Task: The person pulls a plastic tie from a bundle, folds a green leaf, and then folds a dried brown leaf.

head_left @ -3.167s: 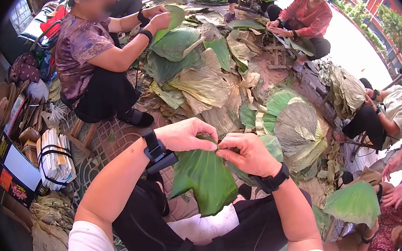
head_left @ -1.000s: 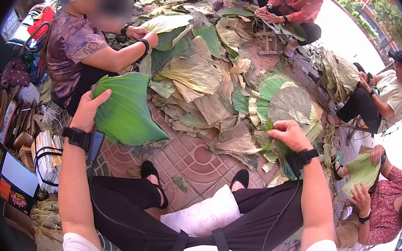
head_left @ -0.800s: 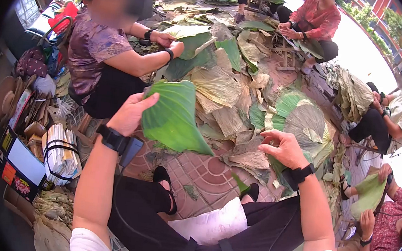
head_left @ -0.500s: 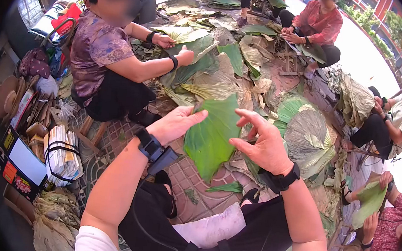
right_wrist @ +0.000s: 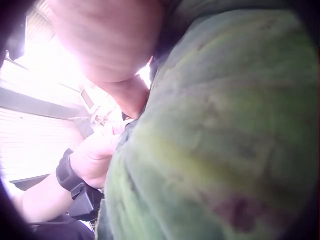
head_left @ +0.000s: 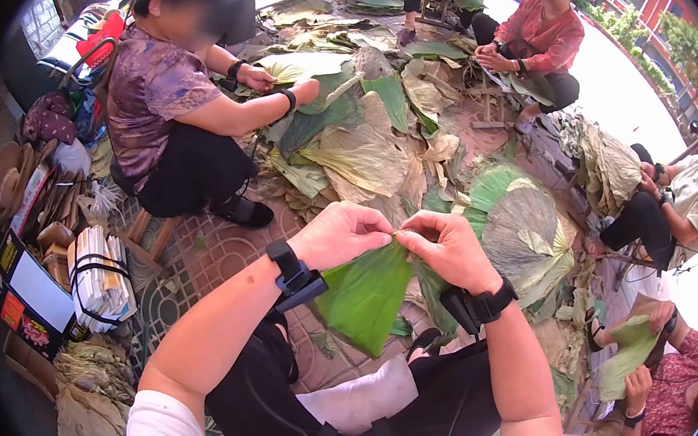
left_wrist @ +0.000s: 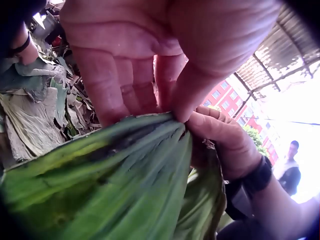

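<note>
head view, on my feed: the person's bare left hand (head_left: 340, 238) and bare right hand (head_left: 453, 255) pinch, fingertips close together, the top of a broad, ribbed green leaf (head_left: 368, 300); it hangs below them, near a heap of tan and green leaves (head_left: 363, 154).

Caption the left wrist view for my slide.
Left hand and right hand pinch a ribbed green leaf along its top edge.

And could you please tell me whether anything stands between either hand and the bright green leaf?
Nothing visible does: the left hand and the right hand both pinch the bright green leaf at its gathered top.
</note>
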`<state>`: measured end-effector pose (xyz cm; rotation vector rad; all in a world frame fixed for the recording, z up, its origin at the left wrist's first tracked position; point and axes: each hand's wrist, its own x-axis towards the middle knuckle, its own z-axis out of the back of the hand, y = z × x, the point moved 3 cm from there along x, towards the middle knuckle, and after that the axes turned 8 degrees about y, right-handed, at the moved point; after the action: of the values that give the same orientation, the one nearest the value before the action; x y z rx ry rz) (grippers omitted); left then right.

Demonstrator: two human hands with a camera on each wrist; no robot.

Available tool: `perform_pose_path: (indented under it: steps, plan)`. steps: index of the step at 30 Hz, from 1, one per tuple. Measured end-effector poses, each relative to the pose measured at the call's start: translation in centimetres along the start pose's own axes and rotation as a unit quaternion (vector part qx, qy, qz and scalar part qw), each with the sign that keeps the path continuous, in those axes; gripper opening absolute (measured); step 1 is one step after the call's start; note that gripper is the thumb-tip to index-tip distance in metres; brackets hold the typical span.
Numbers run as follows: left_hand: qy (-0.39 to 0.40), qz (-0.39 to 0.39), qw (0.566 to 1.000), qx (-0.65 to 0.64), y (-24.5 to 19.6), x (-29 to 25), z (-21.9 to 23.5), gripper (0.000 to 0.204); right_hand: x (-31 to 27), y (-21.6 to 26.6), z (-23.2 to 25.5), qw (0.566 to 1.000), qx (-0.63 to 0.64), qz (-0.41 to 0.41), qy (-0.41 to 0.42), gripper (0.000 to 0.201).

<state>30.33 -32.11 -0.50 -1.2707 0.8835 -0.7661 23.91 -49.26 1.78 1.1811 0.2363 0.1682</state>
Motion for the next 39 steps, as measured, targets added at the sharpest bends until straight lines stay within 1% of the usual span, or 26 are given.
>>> perform_pose_path:
  steps: [2,3,5,7,8,9,10,11,12,13,14,15,17,18,20,23,26,28,29,30,32,33,34,36,38,39]
  plan:
    - [-0.025,-0.004,0.997,0.079,-0.4,0.0,-0.2,0.011,-0.1,-0.1,0.0,1.000,-0.018,0.007,-0.002,0.018]
    - [-0.025,-0.003,0.997,0.078,-0.7,0.0,-0.5,0.011,-0.2,-0.1,-0.1,1.000,0.005,0.004,0.013,0.018]
    - [-0.050,-0.021,0.978,0.203,-1.4,0.0,-0.8,0.012,-0.2,-0.3,-0.3,0.999,0.027,0.000,0.027,0.018]
    - [-0.055,-0.015,0.976,0.211,-1.4,0.1,-0.8,0.013,-0.2,-0.5,-0.3,0.999,-0.042,0.022,-0.004,0.017]
    - [-0.062,-0.010,0.974,0.219,-1.4,0.2,-0.7,0.013,-0.2,-0.5,-0.3,0.999,-0.042,0.022,-0.003,0.017]
    - [-0.063,-0.009,0.974,0.219,-1.3,0.4,-0.6,0.013,-0.2,-0.3,-0.3,0.995,-0.085,0.044,-0.020,0.016]
    - [-0.060,-0.003,0.978,0.199,-0.9,0.5,-0.5,0.013,-0.2,-0.1,-0.3,0.989,-0.127,0.065,-0.037,0.016]
    - [-0.058,0.003,0.982,0.178,-0.7,0.7,-0.5,0.013,-0.2,0.2,-0.3,0.989,-0.127,0.065,-0.036,0.016]
    - [-0.058,0.002,0.982,0.178,-0.6,0.8,-0.4,0.013,-0.3,0.8,-0.3,0.977,-0.183,0.092,-0.051,0.013]
    - [-0.055,0.019,0.990,0.126,-0.5,1.0,-0.3,0.012,-0.5,1.4,-0.2,0.962,-0.238,0.119,-0.065,0.011]
    - [-0.051,0.035,0.995,0.075,-0.4,1.1,-0.3,0.012,-0.6,1.8,-0.2,0.962,-0.238,0.120,-0.065,0.011]
    - [-0.051,0.035,0.995,0.075,-0.4,1.1,-0.3,0.012,-0.7,2.1,-0.1,0.958,-0.246,0.122,-0.080,0.012]
    - [-0.054,0.036,0.998,0.000,-0.4,1.1,-0.5,0.011,-1.1,2.2,-0.1,0.954,-0.255,0.125,-0.097,0.014]
    - [-0.054,0.034,0.998,0.002,-0.6,1.0,-0.6,0.011,-1.3,2.3,-0.1,0.952,-0.260,0.126,-0.104,0.013]
    - [-0.042,0.040,0.997,-0.058,-1.0,0.7,-0.9,0.013,-1.6,2.5,-0.3,0.949,-0.265,0.131,-0.112,0.013]
    - [-0.033,0.030,0.993,-0.111,-1.1,0.4,-1.1,0.014,-1.8,3.0,-0.5,0.946,-0.260,0.139,-0.134,0.013]
    - [-0.017,0.031,0.991,-0.126,-1.3,0.1,-0.9,0.016,-2.1,2.9,-0.7,0.942,-0.263,0.148,-0.148,0.012]
    - [-0.015,0.037,0.993,-0.113,-2.2,-0.4,-0.7,0.017,-1.8,2.1,-0.3,0.978,-0.109,0.130,-0.118,0.009]
    - [-0.012,0.045,0.994,-0.097,-2.4,-0.6,-0.6,0.019,-1.9,1.9,0.2,0.979,-0.099,0.131,-0.122,0.008]
    - [-0.012,0.045,0.994,-0.098,-1.7,-0.8,-0.2,0.019,-2.0,1.9,0.7,0.979,-0.099,0.131,-0.122,0.008]
    - [0.058,0.022,0.998,-0.013,0.8,-0.9,0.8,0.022,-2.3,1.4,2.0,0.988,-0.010,0.080,-0.132,0.010]
    - [0.059,0.052,0.996,0.035,1.2,-1.2,1.4,0.021,-2.5,1.1,2.5,0.988,0.004,0.075,-0.136,0.010]
    - [0.058,0.053,0.996,0.035,1.4,-1.5,1.9,0.021,-2.7,1.1,2.9,0.988,0.004,0.075,-0.135,0.010]
    - [0.064,0.067,0.994,0.051,1.6,-2.1,2.6,0.017,-3.0,1.0,3.6,0.987,0.052,0.058,-0.139,0.008]
    - [0.058,0.071,0.995,0.044,1.5,-2.9,3.2,0.015,-3.2,0.2,4.5,0.987,0.032,0.056,-0.144,0.008]
    - [0.051,0.094,0.990,0.091,1.7,-3.4,3.9,0.015,-3.5,0.1,5.1,0.984,0.050,0.040,-0.164,0.008]
